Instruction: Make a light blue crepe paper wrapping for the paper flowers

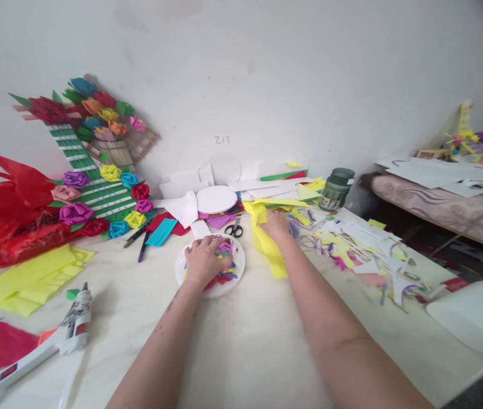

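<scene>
My left hand (202, 260) rests with curled fingers on a small purple paper flower (225, 247) and coloured paper bits lying on a round white disc (236, 270). My right hand (274, 224) lies on a crumpled yellow paper sheet (269, 247) just right of the disc, fingers closed on its upper part. Small black scissors (234, 229) lie between the two hands, a little farther back.
A green and white board with paper roses (96, 187) leans on the wall at left beside a red plastic bag (11, 210). A glue gun (54, 341) and yellow sheets (37, 278) lie front left. A dark green jar (336, 189) and paper scraps (364, 250) sit right.
</scene>
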Action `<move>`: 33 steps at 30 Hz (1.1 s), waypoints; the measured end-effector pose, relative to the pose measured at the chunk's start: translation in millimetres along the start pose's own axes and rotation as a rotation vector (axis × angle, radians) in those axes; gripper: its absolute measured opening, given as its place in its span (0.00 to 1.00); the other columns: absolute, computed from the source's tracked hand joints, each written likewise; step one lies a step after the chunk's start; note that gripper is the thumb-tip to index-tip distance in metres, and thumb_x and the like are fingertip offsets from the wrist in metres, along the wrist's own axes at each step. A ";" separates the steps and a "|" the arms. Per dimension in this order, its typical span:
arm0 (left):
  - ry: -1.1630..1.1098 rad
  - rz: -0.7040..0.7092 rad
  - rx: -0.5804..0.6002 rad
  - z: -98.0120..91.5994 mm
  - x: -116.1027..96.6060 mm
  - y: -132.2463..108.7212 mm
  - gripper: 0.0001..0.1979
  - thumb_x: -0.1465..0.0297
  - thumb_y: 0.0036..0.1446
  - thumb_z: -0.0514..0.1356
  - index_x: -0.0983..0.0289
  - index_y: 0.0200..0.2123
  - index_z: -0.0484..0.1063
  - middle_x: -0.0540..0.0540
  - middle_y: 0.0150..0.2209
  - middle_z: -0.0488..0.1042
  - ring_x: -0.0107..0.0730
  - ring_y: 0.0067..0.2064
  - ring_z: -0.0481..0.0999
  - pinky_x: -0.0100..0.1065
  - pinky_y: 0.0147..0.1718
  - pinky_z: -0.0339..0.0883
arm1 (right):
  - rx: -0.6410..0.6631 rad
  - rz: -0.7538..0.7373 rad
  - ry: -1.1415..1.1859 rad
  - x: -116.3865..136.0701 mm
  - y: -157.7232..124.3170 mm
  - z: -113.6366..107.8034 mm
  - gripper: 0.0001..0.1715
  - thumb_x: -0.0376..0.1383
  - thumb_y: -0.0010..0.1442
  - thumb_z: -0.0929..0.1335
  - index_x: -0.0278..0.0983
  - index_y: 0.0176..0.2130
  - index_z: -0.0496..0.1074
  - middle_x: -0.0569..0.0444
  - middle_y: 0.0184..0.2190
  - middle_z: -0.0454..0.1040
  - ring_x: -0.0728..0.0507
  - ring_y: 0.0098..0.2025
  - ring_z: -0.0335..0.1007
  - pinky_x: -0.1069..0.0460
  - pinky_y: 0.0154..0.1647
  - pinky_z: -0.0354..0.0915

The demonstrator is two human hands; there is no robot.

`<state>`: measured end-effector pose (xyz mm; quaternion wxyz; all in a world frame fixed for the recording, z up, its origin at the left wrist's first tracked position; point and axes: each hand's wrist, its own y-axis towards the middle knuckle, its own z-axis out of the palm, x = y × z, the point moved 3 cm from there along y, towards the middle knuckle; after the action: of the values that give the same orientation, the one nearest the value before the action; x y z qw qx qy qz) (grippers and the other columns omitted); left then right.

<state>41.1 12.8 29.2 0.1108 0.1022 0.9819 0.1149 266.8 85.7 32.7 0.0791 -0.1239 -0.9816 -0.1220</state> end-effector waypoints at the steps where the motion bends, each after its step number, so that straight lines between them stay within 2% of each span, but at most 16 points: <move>1: -0.001 -0.004 0.004 0.0 -0.1 0.1 0.24 0.56 0.47 0.56 0.47 0.51 0.64 0.48 0.55 0.63 0.46 0.52 0.60 0.48 0.50 0.53 | -0.010 0.003 -0.013 0.6 -0.2 0.1 0.28 0.44 0.52 0.66 0.34 0.49 0.65 0.43 0.47 0.68 0.38 0.51 0.60 0.50 0.47 0.57; 6: -0.003 0.001 0.000 -0.1 -0.3 0.8 0.25 0.55 0.46 0.56 0.48 0.50 0.65 0.48 0.54 0.64 0.47 0.52 0.61 0.48 0.50 0.53 | -0.016 -0.011 -0.035 4.7 1.3 2.3 0.25 0.41 0.53 0.66 0.35 0.50 0.64 0.45 0.46 0.69 0.39 0.50 0.60 0.48 0.48 0.55; 11: -0.001 0.008 -0.008 -1.2 -0.3 0.3 0.25 0.55 0.46 0.56 0.48 0.50 0.65 0.49 0.54 0.64 0.47 0.52 0.61 0.49 0.49 0.53 | -0.045 0.023 -0.042 3.7 1.7 5.3 0.27 0.44 0.52 0.65 0.36 0.50 0.64 0.43 0.49 0.65 0.38 0.52 0.57 0.47 0.49 0.52; 17: 0.007 -0.002 0.007 -0.3 -0.3 0.7 0.25 0.55 0.46 0.56 0.47 0.50 0.64 0.49 0.54 0.64 0.46 0.52 0.61 0.48 0.50 0.53 | -0.021 0.010 -0.042 2.5 0.6 7.9 0.26 0.44 0.53 0.64 0.36 0.49 0.65 0.44 0.47 0.68 0.37 0.52 0.57 0.45 0.50 0.50; 24: 0.002 0.017 -0.021 3.6 2.4 1.3 0.24 0.55 0.46 0.56 0.47 0.50 0.65 0.49 0.54 0.64 0.47 0.52 0.61 0.48 0.49 0.53 | -0.165 0.000 -0.032 8.4 -1.1 1.6 0.31 0.39 0.49 0.67 0.37 0.53 0.60 0.45 0.49 0.67 0.37 0.52 0.56 0.46 0.50 0.50; 29: -0.007 0.037 -0.047 5.9 3.5 1.6 0.24 0.54 0.46 0.56 0.45 0.49 0.65 0.48 0.52 0.65 0.47 0.51 0.62 0.50 0.48 0.54 | -0.082 -0.013 0.019 14.7 -0.7 -6.0 0.31 0.33 0.50 0.64 0.38 0.54 0.58 0.47 0.40 0.73 0.39 0.45 0.66 0.48 0.46 0.54; 33: -0.002 0.046 -0.063 7.1 3.9 1.8 0.25 0.54 0.45 0.56 0.46 0.49 0.65 0.48 0.52 0.65 0.48 0.51 0.62 0.50 0.48 0.54 | -0.003 -0.030 0.112 18.2 0.3 -13.1 0.37 0.31 0.50 0.62 0.43 0.59 0.52 0.48 0.41 0.73 0.40 0.42 0.69 0.50 0.38 0.60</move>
<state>39.5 16.9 22.2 0.1124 0.1214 0.9750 0.1483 251.1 86.7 48.6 0.1321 -0.1023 -0.9772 -0.1311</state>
